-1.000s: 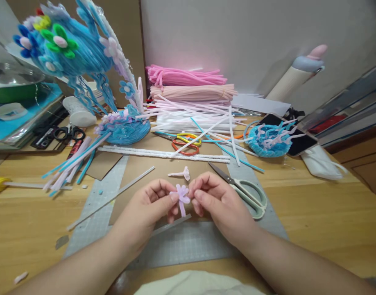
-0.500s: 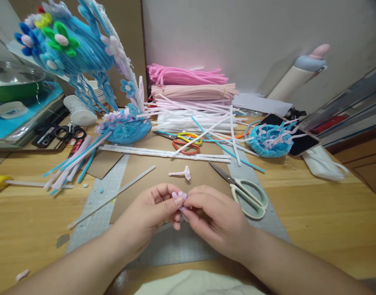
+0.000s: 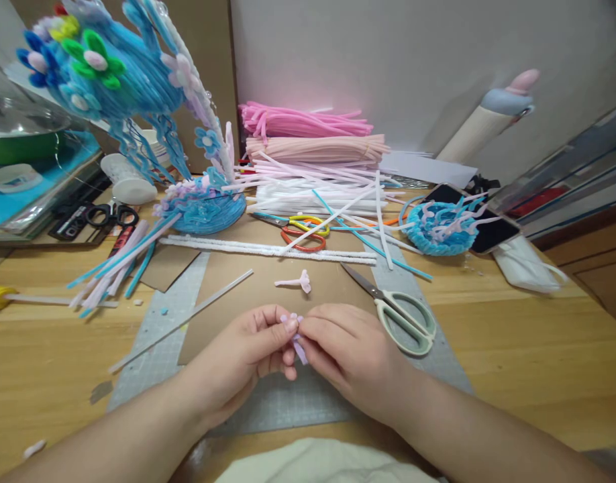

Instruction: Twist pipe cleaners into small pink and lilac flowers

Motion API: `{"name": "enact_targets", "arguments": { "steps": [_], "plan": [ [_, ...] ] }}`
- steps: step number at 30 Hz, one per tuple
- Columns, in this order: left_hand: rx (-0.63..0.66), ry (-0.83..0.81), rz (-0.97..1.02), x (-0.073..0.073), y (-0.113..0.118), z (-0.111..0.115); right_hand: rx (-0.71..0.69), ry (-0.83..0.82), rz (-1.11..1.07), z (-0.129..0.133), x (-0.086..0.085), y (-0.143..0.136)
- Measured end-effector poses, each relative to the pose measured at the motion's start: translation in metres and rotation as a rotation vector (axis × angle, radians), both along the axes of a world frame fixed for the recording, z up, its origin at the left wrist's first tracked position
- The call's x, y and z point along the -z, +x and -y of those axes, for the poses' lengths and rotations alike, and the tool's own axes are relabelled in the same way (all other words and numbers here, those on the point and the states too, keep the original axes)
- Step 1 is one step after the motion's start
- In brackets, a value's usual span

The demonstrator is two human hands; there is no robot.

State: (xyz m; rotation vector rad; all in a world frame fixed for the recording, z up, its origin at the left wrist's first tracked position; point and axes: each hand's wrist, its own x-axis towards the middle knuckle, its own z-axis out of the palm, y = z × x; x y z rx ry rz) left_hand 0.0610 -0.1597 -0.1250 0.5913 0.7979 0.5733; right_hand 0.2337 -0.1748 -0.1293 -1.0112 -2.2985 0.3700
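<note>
Between my two hands is a small lilac pipe-cleaner flower (image 3: 300, 351), its petals at the top and a short stem hanging below. My left hand (image 3: 258, 345) pinches it between thumb and forefinger from the left. From the right, my right hand (image 3: 355, 352) closes thumb and fingers on it, hiding part of it. Just beyond my fingers lies a finished-looking pale pink pipe-cleaner flower (image 3: 304, 282) with its stem to the left. Green-handled scissors (image 3: 408, 322) rest to the right of my right hand, blades pointing up and left.
A cardboard sheet (image 3: 222, 295) lies on a grey cutting mat (image 3: 151, 342). A glue stick (image 3: 187, 318) crosses them at left. Behind are white stems (image 3: 268, 249), red-and-yellow-handled scissors (image 3: 305, 231) and bundled pipe cleaners (image 3: 315, 149). A tall blue sculpture (image 3: 137, 74) stands left; a blue piece (image 3: 441, 228) sits right.
The right thumb has shifted slightly up, so more of the lilac stem shows below the fingers. Both hands stay together at the same place; the view has shifted slightly.
</note>
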Motion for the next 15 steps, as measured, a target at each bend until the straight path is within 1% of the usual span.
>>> {"name": "enact_targets", "arguments": {
  "steps": [3,6,8,12,13,15],
  "plan": [
    [0.036,-0.013,0.031,-0.001,0.0,0.002,-0.052,0.087,0.002,-0.001,0.0,0.002],
    [0.012,-0.016,0.036,-0.001,0.0,0.003,-0.061,0.098,-0.02,-0.001,0.001,0.002],
    [-0.029,0.01,0.011,0.0,0.001,0.003,-0.022,0.048,-0.079,0.0,0.002,-0.001],
    [-0.099,0.088,-0.071,0.0,0.003,0.002,0.109,-0.149,-0.225,0.002,0.003,-0.007],
    [-0.105,0.093,-0.08,0.001,0.003,0.002,0.117,-0.176,-0.221,0.002,0.004,-0.007],
    [-0.118,0.078,-0.086,0.002,0.003,0.001,0.09,-0.168,-0.158,0.001,0.005,-0.007]
  ]
}}
